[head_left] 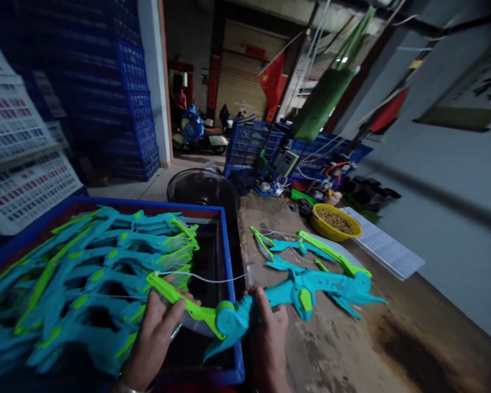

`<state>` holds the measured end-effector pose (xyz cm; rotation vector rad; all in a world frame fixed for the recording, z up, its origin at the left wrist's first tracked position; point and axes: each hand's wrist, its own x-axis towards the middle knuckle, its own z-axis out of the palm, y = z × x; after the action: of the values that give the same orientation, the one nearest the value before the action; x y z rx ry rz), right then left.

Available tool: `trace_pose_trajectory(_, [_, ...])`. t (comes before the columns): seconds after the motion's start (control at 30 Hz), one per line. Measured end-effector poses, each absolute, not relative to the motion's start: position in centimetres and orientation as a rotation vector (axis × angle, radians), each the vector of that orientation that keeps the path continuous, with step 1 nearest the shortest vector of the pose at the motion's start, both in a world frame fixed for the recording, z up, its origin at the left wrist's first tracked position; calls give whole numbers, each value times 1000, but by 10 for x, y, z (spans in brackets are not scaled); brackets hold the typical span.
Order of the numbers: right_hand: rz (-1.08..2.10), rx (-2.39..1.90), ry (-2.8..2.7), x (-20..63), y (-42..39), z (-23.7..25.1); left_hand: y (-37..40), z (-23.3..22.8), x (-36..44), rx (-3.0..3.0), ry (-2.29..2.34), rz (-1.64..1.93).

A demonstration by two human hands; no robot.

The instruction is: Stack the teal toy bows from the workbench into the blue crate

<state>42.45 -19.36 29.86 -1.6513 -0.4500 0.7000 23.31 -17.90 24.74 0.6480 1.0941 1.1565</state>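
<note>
A turquoise toy bow [280, 293] with lime-green limbs is held up across the front of me in both hands. My left hand [157, 327] pinches the bow's left green limb, from which a thin white string runs slackly rightward. My right hand [273, 330] is wrapped round the turquoise body just right of the left round joint. Beneath and behind the bow, further turquoise and green bow parts [284, 245] lie on the wooden table, partly hidden by it. To the left, a blue-rimmed crate [228, 262] holds a pile of similar bows [118, 254].
A yellow basin [336, 232] of small tan pieces stands on the table [311, 355], beside a white slatted panel [387, 243]. Beyond the crate is a black fan [202, 188]. Blue crates [135, 103] are stacked at left. A scooter [202, 134] and a person [180, 101] are in the background.
</note>
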Motion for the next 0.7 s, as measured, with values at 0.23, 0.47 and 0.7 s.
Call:
trace_pose_trajectory(0.23, [991,-1536,-429,376,-182,293,-166,257,173,396,1062,1287])
trace_pose_trajectory(0.47, [1427,-1283,-397,314,-194,275,-144,264,107,380,1005,1346])
trace_pose_trajectory(0.7, [1772,-1320,-399,285,-228,248,-166,248,99,163,908,1352])
